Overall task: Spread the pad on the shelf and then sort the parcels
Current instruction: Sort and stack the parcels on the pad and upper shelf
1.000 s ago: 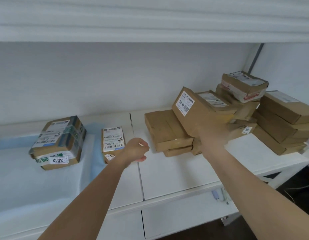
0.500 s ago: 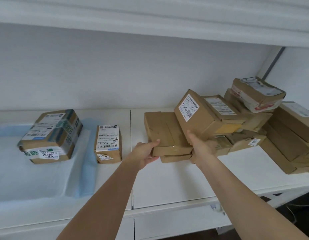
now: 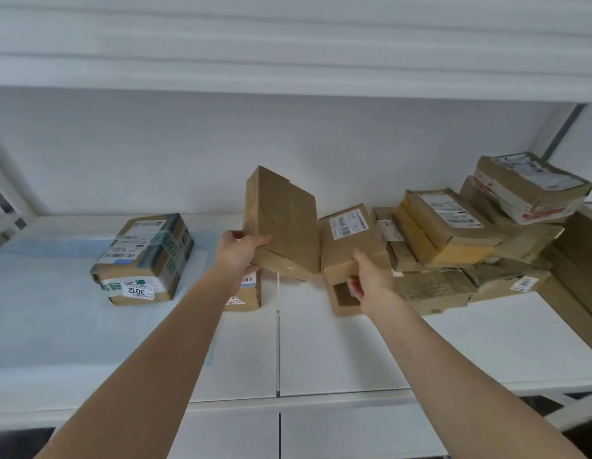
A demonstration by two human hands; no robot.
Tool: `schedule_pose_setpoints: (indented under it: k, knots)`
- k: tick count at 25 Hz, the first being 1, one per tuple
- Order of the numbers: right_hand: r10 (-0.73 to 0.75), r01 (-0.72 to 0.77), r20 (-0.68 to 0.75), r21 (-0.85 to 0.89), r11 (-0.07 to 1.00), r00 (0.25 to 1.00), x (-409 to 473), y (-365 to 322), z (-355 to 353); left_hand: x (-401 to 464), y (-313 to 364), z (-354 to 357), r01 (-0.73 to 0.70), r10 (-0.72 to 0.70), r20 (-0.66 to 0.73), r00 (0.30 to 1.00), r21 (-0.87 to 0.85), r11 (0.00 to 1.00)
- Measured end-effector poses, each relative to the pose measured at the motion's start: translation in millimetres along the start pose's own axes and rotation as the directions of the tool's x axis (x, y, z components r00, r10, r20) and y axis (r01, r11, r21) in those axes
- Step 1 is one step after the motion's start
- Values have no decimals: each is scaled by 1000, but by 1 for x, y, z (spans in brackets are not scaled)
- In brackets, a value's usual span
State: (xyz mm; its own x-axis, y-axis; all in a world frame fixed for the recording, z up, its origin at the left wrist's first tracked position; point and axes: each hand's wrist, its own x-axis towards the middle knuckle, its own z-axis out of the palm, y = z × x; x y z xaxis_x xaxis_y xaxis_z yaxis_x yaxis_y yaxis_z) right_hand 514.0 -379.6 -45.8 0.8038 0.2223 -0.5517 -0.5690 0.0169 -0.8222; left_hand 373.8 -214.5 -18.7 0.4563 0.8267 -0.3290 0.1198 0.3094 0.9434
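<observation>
Two brown cardboard parcels are held at frame centre: the left hand [image 3: 238, 251] grips a plain, unlabelled flat box [image 3: 281, 220] tilted nearly upright, while the right hand [image 3: 367, 279] has its fingers curled round a labelled box [image 3: 351, 240]. A pale blue pad [image 3: 39, 313] lies spread on the shelf [image 3: 337, 352] at left, carrying a taped parcel marked 3012 [image 3: 144, 260]; more boxes are heaped at right [image 3: 487, 246].

Bright, even, diffuse light — soft faint shadows, slight overall blur, wide-angle bowing at the edges

Bare shelf [image 3: 337, 352] front lies open; taped box [image 3: 145, 260] left, parcel heap [image 3: 470, 246] right, apparently crowding the wall.
</observation>
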Motion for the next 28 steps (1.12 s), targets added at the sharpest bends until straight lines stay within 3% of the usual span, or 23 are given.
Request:
schedule_pose_setpoints:
  k: [5, 8, 11, 15, 17, 21, 24, 28]
  knots:
    - [161, -126, 180, -194, 973, 970, 3, 20, 11, -1, 13, -32, -2, -5, -48, 999, -137, 991]
    - [260, -111, 289, -447, 888, 921, -9, 20, 12, -6, 14, -42, 34, -36, -8, 999, -181, 983]
    - [303, -84, 243, -636, 767, 921, -18, 13, 7, -14, 12, -44, 59, -54, 31, 998, -174, 983]
    - [208, -21, 177, -711, 703, 962, -25, -1, 8, -24, 12, -36, 65, -57, 46, 997, -173, 983]
    - [124, 43, 202, -664, 747, 971, -33, -9, 12, -27, 11, -33, 60, -51, 56, 997, -168, 984]
    - [37, 105, 364, -362, 926, 931, -45, -23, 21, -31, 9, -26, 61, -45, 94, 995, -175, 983]
    - [70, 64, 505, -243, 968, 860, -48, -20, 23, -33, 6, -19, 82, -61, 139, 988, -150, 985]
    - [28, 56, 547, -136, 989, 836, -48, -15, 21, -34, -4, -12, 117, -97, 164, 982, -120, 986]
